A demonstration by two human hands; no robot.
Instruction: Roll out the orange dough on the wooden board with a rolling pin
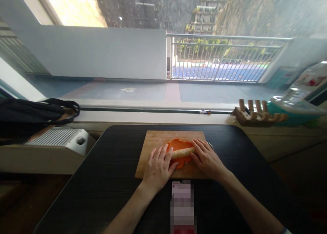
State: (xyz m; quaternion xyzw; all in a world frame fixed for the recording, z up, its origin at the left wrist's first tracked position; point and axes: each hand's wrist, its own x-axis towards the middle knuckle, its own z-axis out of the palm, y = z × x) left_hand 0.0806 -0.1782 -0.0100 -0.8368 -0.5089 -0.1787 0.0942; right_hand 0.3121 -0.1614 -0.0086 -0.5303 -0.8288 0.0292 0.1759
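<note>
A wooden rolling pin (pixel 182 153) lies across a flattened orange sheet of dough or clay (pixel 178 144) with a ragged edge. Both sit on a wooden cutting board (pixel 149 142). My left hand (pixel 158 164) presses on the pin's left end, fingers curved over it. At the opposite end, my right hand (pixel 205 154) bears on the pin in the same way. The two ends of the pin are hidden beneath my hands. A thin pale rim (pixel 211 145) peeks out behind my right hand; what it belongs to is covered.
The board rests on a black table (pixel 112 166). A pixelated pinkish item (pixel 182 206) is at the near side. Left stand a black bag (pixel 30 111) and a white slatted unit (pixel 61 138). Along the sill are a wooden rack (pixel 255 115), a teal container (pixel 293 111) and a bottle (pixel 304 81).
</note>
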